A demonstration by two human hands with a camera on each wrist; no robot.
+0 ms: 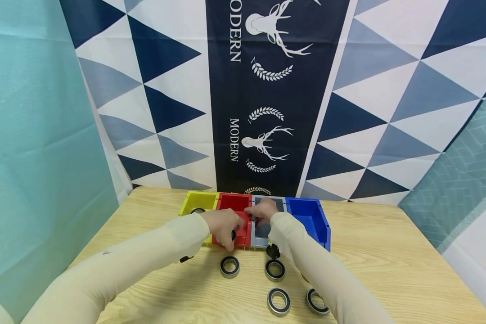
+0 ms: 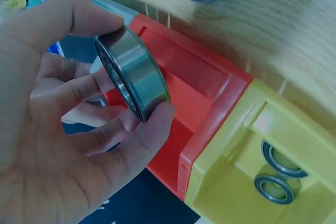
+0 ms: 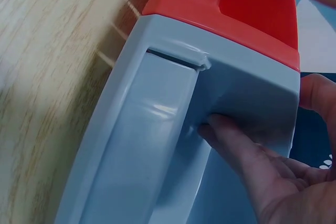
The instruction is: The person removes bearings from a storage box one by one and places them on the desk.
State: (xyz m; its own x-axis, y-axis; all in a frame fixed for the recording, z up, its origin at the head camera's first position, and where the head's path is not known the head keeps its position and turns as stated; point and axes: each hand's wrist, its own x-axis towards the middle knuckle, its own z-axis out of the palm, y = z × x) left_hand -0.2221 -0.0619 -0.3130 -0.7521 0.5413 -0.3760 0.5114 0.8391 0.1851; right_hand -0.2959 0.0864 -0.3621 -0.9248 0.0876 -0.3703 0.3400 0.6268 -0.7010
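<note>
My left hand (image 1: 228, 225) pinches a ball bearing (image 2: 134, 72) between thumb and fingertips, tilted on edge over the front of the red bin (image 2: 210, 98). In the head view, the hand hides most of that bearing. My right hand (image 1: 263, 210) is at the grey bin (image 3: 131, 145), beside its wall with the red bin. Fairly straight fingers (image 3: 236, 145) reach down inside the grey bin, and no bearing shows between them. Two bearings lie in the yellow bin (image 2: 252, 114), one of them the smaller bearing (image 2: 274, 189).
The blue bin (image 1: 324, 225) ends the row on the right. Several bearings lie on the wooden table (image 1: 372, 265) before the bins, among them a near bearing (image 1: 229, 277) and a bearing (image 1: 278, 312) closer to me. My right sleeve (image 1: 320, 265) partly covers another bearing (image 1: 311, 306).
</note>
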